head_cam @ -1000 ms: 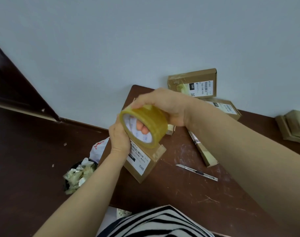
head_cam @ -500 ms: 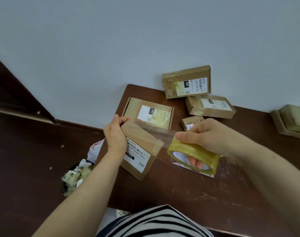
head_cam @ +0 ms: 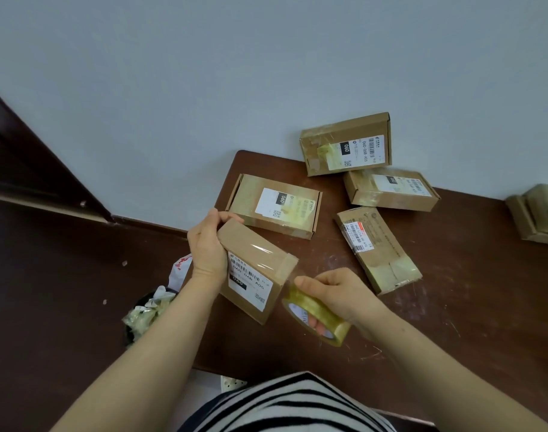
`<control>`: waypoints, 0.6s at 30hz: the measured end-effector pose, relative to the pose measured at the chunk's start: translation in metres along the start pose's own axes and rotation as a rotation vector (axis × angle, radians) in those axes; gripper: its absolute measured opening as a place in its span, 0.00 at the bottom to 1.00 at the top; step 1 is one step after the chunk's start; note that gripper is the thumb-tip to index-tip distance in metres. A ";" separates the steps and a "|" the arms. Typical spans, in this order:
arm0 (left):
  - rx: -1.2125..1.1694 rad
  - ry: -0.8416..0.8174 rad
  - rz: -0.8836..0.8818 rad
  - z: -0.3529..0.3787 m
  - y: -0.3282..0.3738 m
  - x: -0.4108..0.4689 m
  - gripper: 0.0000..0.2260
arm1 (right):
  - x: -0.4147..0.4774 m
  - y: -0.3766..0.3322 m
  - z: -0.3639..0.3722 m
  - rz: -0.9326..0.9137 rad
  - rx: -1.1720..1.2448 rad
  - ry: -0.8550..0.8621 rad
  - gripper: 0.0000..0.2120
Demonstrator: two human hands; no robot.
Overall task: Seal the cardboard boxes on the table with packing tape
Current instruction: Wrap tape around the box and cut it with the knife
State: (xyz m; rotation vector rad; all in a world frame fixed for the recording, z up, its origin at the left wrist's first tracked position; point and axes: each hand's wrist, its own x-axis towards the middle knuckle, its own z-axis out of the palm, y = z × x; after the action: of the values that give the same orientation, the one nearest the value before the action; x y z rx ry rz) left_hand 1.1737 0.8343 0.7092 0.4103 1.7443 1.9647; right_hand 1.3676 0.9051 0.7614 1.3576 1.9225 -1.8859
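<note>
Closest to me is my striped shirt (head_cam: 285, 403), at the near edge of the dark brown surface (head_cam: 453, 322). Just beyond it my right hand (head_cam: 338, 294) grips the roll of clear packing tape (head_cam: 316, 316), fingers curled through the core and thumb on the outer rim. The roll sits just beside the right end of the cardboard box (head_cam: 254, 263) I'm working on. My left hand (head_cam: 208, 244) grips that box at its left end, thumb over the far top edge. The box is tilted at the left edge of the surface, white barcode label facing up. A glossy strip of tape lies across its top and folds over the right end.

Down on the floor to my left is a bin (head_cam: 147, 313) stuffed with crumpled scraps.

Farther back, a flat labelled box (head_cam: 275, 205) lies behind the one I hold. A long narrow box (head_cam: 377, 247) lies to its right, and another box (head_cam: 389, 190) sits behind that. One more box (head_cam: 346, 145) leans against the pale wall. At the far right edge sit some taped packages (head_cam: 537, 213), partly cut off.
</note>
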 end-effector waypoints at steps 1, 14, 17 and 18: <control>0.071 -0.066 -0.007 -0.003 0.005 0.000 0.20 | 0.003 0.000 0.001 -0.006 0.000 0.002 0.18; 1.758 -0.495 0.321 0.033 0.047 -0.022 0.29 | 0.014 0.005 0.008 -0.053 -0.032 -0.003 0.16; 1.738 -0.601 0.503 0.043 0.042 -0.041 0.32 | 0.013 0.003 0.008 -0.065 -0.059 -0.015 0.16; 1.711 -0.647 0.560 0.047 0.041 -0.053 0.35 | 0.012 0.003 0.007 -0.064 -0.073 -0.026 0.16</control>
State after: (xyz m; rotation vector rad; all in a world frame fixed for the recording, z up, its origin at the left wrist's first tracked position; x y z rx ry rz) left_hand 1.2364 0.8431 0.7611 1.8832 2.4301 -0.1110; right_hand 1.3591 0.9049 0.7503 1.2598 2.0246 -1.8324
